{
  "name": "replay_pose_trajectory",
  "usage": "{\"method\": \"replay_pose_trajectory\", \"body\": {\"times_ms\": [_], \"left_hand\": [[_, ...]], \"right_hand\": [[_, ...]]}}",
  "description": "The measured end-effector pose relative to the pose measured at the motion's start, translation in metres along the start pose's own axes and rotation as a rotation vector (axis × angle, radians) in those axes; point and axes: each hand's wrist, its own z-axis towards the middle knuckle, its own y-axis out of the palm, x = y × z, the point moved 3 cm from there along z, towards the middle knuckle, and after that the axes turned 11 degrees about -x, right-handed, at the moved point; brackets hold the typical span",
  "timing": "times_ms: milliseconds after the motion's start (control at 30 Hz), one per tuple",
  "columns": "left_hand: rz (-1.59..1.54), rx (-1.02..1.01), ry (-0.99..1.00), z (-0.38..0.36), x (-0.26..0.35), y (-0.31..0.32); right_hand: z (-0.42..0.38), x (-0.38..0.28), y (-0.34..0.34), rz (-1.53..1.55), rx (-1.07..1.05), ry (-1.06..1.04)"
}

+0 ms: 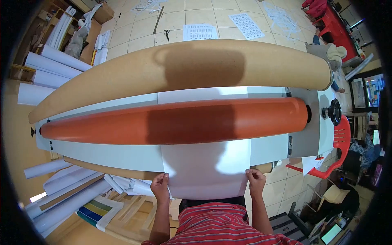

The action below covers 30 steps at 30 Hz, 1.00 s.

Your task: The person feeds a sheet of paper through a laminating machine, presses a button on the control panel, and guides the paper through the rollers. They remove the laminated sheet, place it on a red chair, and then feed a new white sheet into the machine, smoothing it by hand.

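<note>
A white sheet [204, 163] runs under a long orange roller [265, 118] and hangs over the near edge of a pale machine bed [269, 151]. My left hand [160, 188] pinches the sheet's left edge near its lower end. On the opposite edge, my right hand [256, 181] has the sheet between thumb and fingers. Behind the orange roller lies a thick brown roll [277, 63]. Shadows fall across the sheet and both rolls. Part of the sheet beneath the orange roller is hidden.
A black hand wheel [335, 112] is at the machine's right end, beside a red chair [343, 143]. White rolls [61, 65] lie at the left. Scissors [166, 34] and printed sheets [200, 32] are on the floor beyond. A person [326, 51] is at the upper right.
</note>
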Motion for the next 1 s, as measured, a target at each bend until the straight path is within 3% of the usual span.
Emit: {"method": "replay_pose_trajectory", "body": {"times_ms": [1000], "left_hand": [[-0.005,0.055,0.092,0.0,0.01,0.013]], "right_hand": [[0.009,0.007,0.001,0.137,0.06,-0.044]]}}
